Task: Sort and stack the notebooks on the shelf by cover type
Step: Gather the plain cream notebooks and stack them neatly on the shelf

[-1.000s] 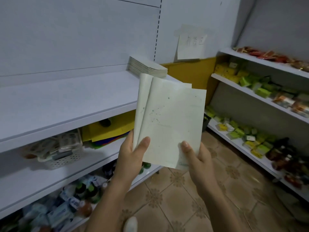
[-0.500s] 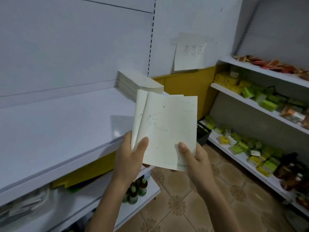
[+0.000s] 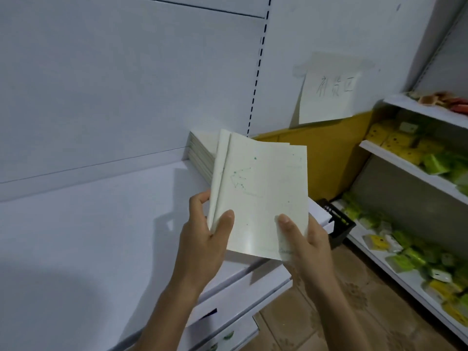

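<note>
I hold several thin pale-green notebooks (image 3: 263, 193) upright in front of me, the front cover bearing a faint green constellation drawing. My left hand (image 3: 205, 239) grips their lower left edge, thumb on the cover. My right hand (image 3: 304, 239) grips the lower right corner, thumb on the front. Behind them a stack of similar notebooks (image 3: 201, 154) lies flat at the back right of the white shelf (image 3: 88, 224), partly hidden by the held ones.
A paper sign (image 3: 328, 97) hangs on the white back wall above a yellow panel (image 3: 326, 158). Shelves (image 3: 410, 171) on the right carry yellow and green packets. A black basket (image 3: 339, 224) sits at the corner. Tiled floor lies below.
My view has moved closer to the white shelf and lifted, so the lower shelves dropped out of sight. The held notebooks now overlap the stack at the back; both hands keep their hold.
</note>
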Motion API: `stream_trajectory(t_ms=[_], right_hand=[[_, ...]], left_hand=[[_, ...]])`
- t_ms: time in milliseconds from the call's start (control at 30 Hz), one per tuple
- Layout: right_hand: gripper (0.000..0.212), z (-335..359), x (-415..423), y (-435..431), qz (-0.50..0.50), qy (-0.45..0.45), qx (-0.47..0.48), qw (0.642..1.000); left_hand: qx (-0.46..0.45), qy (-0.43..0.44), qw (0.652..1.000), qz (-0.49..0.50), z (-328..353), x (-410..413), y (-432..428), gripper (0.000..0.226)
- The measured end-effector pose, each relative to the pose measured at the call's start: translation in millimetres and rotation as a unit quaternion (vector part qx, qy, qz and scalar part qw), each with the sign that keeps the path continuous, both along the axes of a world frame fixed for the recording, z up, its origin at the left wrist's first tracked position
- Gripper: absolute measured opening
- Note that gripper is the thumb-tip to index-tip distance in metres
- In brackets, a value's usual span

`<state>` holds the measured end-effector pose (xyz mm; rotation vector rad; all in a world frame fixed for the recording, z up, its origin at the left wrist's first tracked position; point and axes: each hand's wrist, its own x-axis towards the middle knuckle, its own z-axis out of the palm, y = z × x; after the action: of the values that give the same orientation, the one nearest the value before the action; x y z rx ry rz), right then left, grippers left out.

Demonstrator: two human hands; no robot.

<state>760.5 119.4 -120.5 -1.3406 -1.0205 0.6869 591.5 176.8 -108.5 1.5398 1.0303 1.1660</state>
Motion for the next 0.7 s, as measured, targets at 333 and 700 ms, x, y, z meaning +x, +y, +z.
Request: stream_trajectory(t_ms=[333,700], right_hand=[[0.025,23.0,64.1,115.0,0.070,-0.024,0.034,0.997],[0.020,9.8,102.8,211.1,0.275,-0.058,-0.080,0.956]], left_hand=[[0.033,0.022,0.994,0.106,13.4,51.1,74.3,0.045],[0.012,0.056,0.985,0.162,1.9,78.6,104.0,0.056]])
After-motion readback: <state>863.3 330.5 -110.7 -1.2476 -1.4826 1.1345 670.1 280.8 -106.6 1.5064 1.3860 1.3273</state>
